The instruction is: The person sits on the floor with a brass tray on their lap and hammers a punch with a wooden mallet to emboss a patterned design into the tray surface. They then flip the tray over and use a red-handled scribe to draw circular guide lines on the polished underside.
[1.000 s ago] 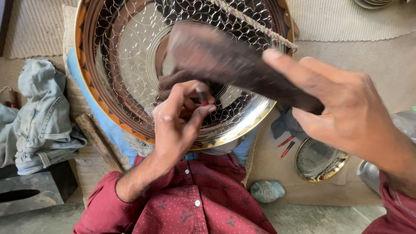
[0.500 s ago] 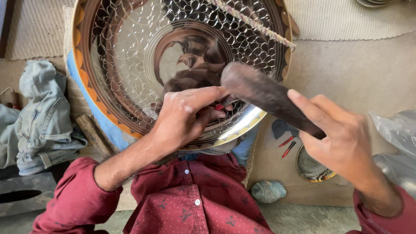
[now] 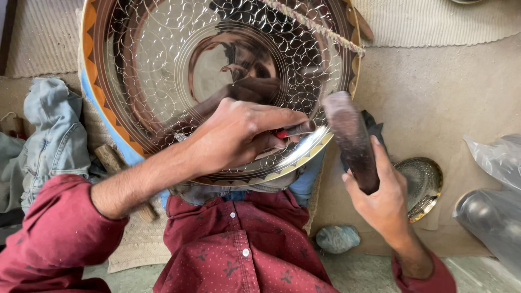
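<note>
A large round metal tray [image 3: 163, 81], shiny and engraved with circle patterns and an orange-brown border, leans against my lap. My left hand [image 3: 239, 135] rests on its lower rim and pinches a small chisel with a red part [image 3: 296, 130], the tip set against the rim. My right hand [image 3: 380, 201] grips a dark wooden mallet [image 3: 350, 138], whose head hangs just right of the chisel's end, close to the tray's edge. My dark red shirt [image 3: 239, 244] fills the bottom of the view.
A small engraved metal dish [image 3: 426, 184] lies on the floor at right, beside clear plastic bags [image 3: 491, 190]. A grey-blue stone [image 3: 337, 239] sits near my right wrist. Folded denim cloth [image 3: 49, 135] lies at left, with a wooden stick [image 3: 111, 160] under the tray.
The mallet has swung down and to the right, from over the tray's middle to beside the chisel. My left hand has shifted right along the lower rim.
</note>
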